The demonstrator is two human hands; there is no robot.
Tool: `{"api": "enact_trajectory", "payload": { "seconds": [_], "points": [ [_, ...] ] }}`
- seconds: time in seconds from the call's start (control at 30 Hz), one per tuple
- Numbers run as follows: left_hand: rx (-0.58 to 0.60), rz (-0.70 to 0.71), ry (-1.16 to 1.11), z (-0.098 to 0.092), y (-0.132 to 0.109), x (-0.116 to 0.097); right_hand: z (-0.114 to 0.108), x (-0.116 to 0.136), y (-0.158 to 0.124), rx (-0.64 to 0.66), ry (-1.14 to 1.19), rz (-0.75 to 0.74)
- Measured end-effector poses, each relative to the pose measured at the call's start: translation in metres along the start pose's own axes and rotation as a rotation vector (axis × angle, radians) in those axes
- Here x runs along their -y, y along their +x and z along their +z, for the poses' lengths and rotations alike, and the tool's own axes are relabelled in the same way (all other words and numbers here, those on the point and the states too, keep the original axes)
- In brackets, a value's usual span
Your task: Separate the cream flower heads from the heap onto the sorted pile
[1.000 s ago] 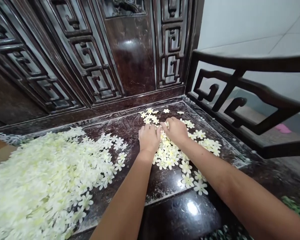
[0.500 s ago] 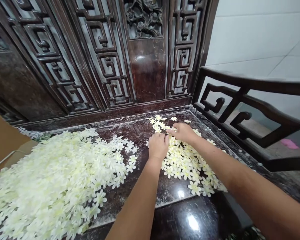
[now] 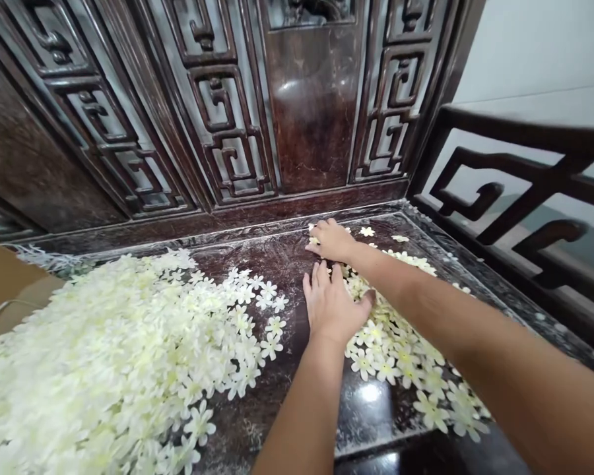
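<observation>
White artificial flower heads with yellow centres lie in a smaller pile (image 3: 400,349) on the dark wooden seat (image 3: 297,264). My left hand (image 3: 334,305) rests palm down at the left edge of this pile, fingers and thumb spread. Just beyond it, my right hand (image 3: 332,240) reaches over the far end of the pile, its fingers apart and slightly bent over a few flowers. Part of the pile is hidden beneath my hands and right forearm. Neither hand visibly holds a flower.
A much larger heap of white flowers (image 3: 119,356) covers the left side. A cardboard box (image 3: 14,277) stands at the far left. Behind rises a carved wooden backrest (image 3: 311,112), and at right a wooden armrest (image 3: 515,132). Loose flowers (image 3: 367,231) lie near the back.
My right hand has moved away and left, past my left hand. The left hand has opened from a closed posture and spread its fingers. The view has shifted slightly downward.
</observation>
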State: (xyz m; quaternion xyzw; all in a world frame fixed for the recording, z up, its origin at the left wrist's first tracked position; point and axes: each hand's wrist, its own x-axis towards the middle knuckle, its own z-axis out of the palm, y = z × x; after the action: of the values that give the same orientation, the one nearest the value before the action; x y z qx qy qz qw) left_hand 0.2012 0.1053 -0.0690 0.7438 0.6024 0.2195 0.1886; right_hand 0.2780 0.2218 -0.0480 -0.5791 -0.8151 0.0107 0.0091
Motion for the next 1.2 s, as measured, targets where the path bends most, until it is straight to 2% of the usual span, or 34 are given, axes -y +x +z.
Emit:
{"api": "enact_trajectory", "payload": {
  "seconds": [0.17, 0.37, 0.5, 0.57, 0.67, 0.77, 0.87, 0.93, 1.03, 1.2],
  "points": [
    [-0.021, 0.045, -0.039, 0.002, 0.000, 0.001, -0.007, -0.017, -0.029, -0.004, -0.075, -0.040],
    [-0.047, 0.143, 0.016, 0.003, 0.000, 0.003, -0.027, -0.028, -0.072, -0.095, -0.023, 0.113],
    [-0.038, 0.151, 0.114, 0.002, 0.000, 0.000, -0.039, -0.038, -0.104, -0.226, 0.196, 0.253],
    [-0.029, 0.140, 0.151, 0.000, 0.000, -0.001, -0.038, -0.042, -0.120, -0.207, 0.335, 0.233],
    [-0.018, 0.131, 0.176, -0.001, 0.000, -0.002, -0.025, -0.032, -0.142, -0.106, 0.339, 0.139],
    [-0.002, 0.119, 0.198, -0.002, 0.001, -0.004, -0.009, -0.004, -0.158, -0.109, 0.210, 0.204],
    [0.016, 0.100, 0.222, -0.004, 0.005, -0.006, -0.002, 0.021, -0.162, -0.170, 0.081, 0.350],
    [0.022, 0.088, 0.231, -0.004, 0.007, -0.007, -0.003, 0.026, -0.158, -0.150, 0.046, 0.338],
    [0.020, 0.070, 0.229, -0.005, 0.011, -0.008, -0.009, 0.018, -0.145, -0.121, 0.045, 0.305],
    [-0.010, 0.050, 0.171, -0.002, 0.016, -0.005, -0.014, 0.005, -0.132, -0.115, 0.071, 0.387]
  ]
}}
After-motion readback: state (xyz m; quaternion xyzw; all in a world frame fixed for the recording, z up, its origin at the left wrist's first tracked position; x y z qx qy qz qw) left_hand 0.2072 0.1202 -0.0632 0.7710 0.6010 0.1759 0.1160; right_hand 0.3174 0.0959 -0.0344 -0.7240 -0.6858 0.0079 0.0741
